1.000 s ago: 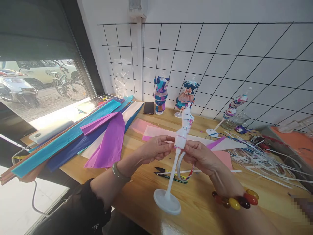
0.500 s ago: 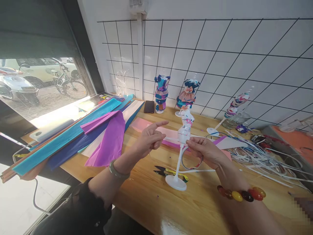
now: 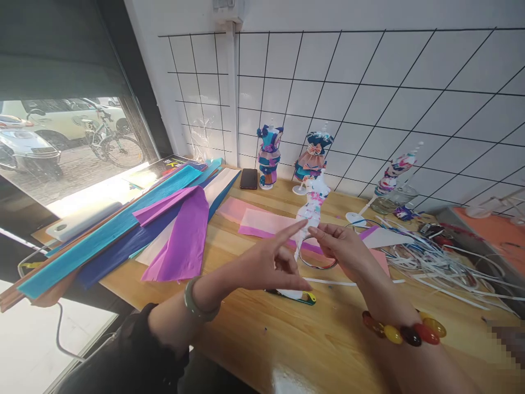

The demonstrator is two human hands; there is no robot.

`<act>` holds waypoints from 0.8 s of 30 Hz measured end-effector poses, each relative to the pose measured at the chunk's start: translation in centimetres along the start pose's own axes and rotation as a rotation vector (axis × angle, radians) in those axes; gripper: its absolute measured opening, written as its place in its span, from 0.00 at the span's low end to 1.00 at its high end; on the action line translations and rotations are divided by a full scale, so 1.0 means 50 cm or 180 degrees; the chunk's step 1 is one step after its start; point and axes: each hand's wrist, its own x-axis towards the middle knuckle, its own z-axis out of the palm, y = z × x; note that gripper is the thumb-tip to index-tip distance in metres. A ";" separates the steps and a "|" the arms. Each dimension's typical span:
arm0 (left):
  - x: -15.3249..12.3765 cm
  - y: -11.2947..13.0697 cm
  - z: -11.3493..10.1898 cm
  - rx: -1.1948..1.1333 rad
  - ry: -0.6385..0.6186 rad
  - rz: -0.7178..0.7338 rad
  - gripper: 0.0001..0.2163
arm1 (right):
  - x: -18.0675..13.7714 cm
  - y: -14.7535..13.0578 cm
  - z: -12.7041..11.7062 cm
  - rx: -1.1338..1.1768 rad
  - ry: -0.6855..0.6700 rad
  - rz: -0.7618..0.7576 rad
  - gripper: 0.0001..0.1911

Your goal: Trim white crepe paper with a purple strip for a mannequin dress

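A small white dress form [image 3: 315,200], spotted with pink and blue, stands on its white stem between my hands, leaning slightly right. My right hand [image 3: 346,249] is closed at the lower edge of its body, finger and thumb pinched on a thin round loop [image 3: 318,267] that hangs below. My left hand [image 3: 266,265] holds nothing; its index finger and thumb are stretched apart, the index tip in front of the form's lower body. Whether that tip touches is unclear. Scissors [image 3: 309,298] with yellow-and-black handles lie behind my left hand, which hides the stem's base.
Dressed mini forms [image 3: 269,156] stand along the wall, with a phone [image 3: 249,179] beside them. Crepe paper rolls [image 3: 123,219] and a purple sheet [image 3: 184,235] lie at left. Pink paper strips [image 3: 266,221] lie behind the form. Tangled white strips [image 3: 426,262] spread at right.
My left hand has moved right and down, its index finger now in front of the form and its thumb stretched out. The form's lean has shifted to the right; my right hand keeps its pinch.
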 end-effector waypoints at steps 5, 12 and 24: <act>0.039 -0.039 -0.035 -0.0499 0.1572 -0.0111 0.25 | 0.001 0.000 -0.003 0.0053 0.0046 -0.0128 0.20; 0.059 -0.080 -0.023 -0.0675 0.1218 -0.0096 0.19 | -0.025 -0.026 0.039 0.0043 0.0250 -0.0309 0.21; 0.053 -0.067 -0.005 -0.0151 0.1416 0.0061 0.16 | -0.038 -0.023 0.069 -0.0475 0.0195 -0.0677 0.17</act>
